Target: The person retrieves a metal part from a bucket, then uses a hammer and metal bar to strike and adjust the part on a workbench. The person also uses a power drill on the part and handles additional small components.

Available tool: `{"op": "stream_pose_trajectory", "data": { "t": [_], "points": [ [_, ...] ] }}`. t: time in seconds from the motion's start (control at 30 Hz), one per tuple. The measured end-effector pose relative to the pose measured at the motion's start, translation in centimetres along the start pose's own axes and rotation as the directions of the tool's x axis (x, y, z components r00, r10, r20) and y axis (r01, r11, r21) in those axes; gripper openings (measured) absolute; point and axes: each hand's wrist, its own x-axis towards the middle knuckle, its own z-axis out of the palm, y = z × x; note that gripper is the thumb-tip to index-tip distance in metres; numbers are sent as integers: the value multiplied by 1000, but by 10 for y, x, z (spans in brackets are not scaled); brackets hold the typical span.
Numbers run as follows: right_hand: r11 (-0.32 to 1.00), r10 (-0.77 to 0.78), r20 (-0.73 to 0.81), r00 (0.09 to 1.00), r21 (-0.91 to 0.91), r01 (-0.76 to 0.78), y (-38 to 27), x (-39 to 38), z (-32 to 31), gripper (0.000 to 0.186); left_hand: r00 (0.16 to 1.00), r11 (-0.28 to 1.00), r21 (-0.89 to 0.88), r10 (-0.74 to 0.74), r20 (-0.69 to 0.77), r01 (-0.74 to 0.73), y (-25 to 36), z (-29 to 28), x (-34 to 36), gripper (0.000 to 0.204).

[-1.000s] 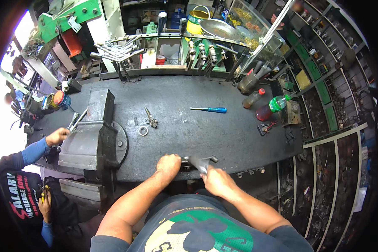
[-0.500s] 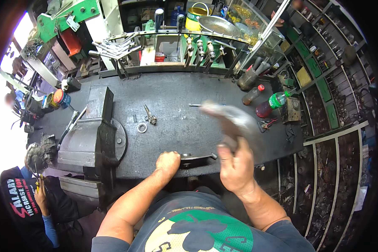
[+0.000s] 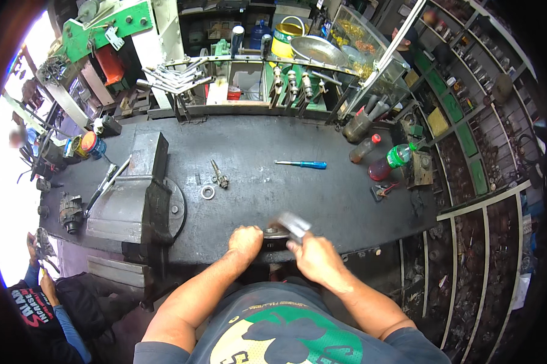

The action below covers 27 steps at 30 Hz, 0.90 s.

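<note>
Fingers of the left hand [image 3: 245, 242] are curled round one end of a dark metal part [image 3: 275, 234] at the near edge of the desk [image 3: 249, 151], lower centre of the frame; those of the right hand [image 3: 317, 259] grip a motion-blurred metal tool [image 3: 295, 225] over it, and whether tool and part touch cannot be told. Black, matt and scuffed, the desk carries a bulky grey vise [image 3: 117, 209] with blocky faces at left. At upper right, a glass case [image 3: 370, 42] holds yellow and reddish bits; beside it sit a round, shallow metal pan [image 3: 322, 53] and a yellow can [image 3: 283, 47], its contents unclear. Right of centre, a dark canister [image 3: 353, 131] is packed with long pieces. Below, a green-capped bottle [image 3: 380, 170] contains dark red liquid, a smaller red-capped bottle [image 3: 363, 151] something brownish. Mid-desk lie a blue-handled screwdriver [image 3: 310, 164], a ridged metal shaft [image 3: 220, 177] and a smooth ring [image 3: 202, 193]. Half a second ago the right hand was raised, the tool partly hiding the screwdriver; now it is lowered and the screwdriver shows whole.
</note>
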Motion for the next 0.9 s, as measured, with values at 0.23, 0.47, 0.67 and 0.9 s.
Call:
{"op": "stream_pose_trajectory", "data": {
  "t": [0.23, 0.47, 0.67, 0.9],
  "points": [
    [993, 109, 121, 987, -61, -103, 29, -9, 39, 44, 999, 999, 18, 32, -40, -31, 7, 10, -4, 16],
    [998, 60, 41, 997, -36, -58, 22, -5, 26, 49, 999, 1000, 12, 18, -33, -17, 5, -1, 4, 17],
    [873, -168, -639, 751, 258, 415, -18, -26, -16, 33, 1000, 1000, -1, -6, 11, 6, 9, 0, -3, 18],
    [993, 117, 1, 993, 24, -117, 35, -1, 38, 48, 1000, 1000, 5, 0, 29, 0, 9, 9, 1, 19]
  ]
}}
